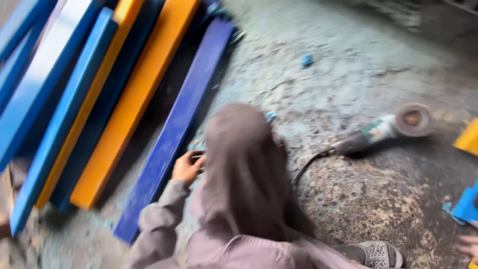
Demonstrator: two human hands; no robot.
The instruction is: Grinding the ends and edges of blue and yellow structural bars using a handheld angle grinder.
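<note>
Head view — co-worker's hand (186, 167) beside dark blue plank (174, 132), grey angle grinder (381, 130) on dusty floor (348, 65), own hands' grip unclear.

Dark blue plank (172, 134), orange plank (134, 99), light blue plank (59, 119); grey-green angle grinder (383, 129); speckled grey floor (348, 65).

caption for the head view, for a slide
A crouching co-worker has a hand at a dark blue plank beside blue and orange boards on a dusty floor, an angle grinder lying nearby

Two orange planks (130, 107), one angle grinder (383, 130), one sandal (377, 254).
</note>
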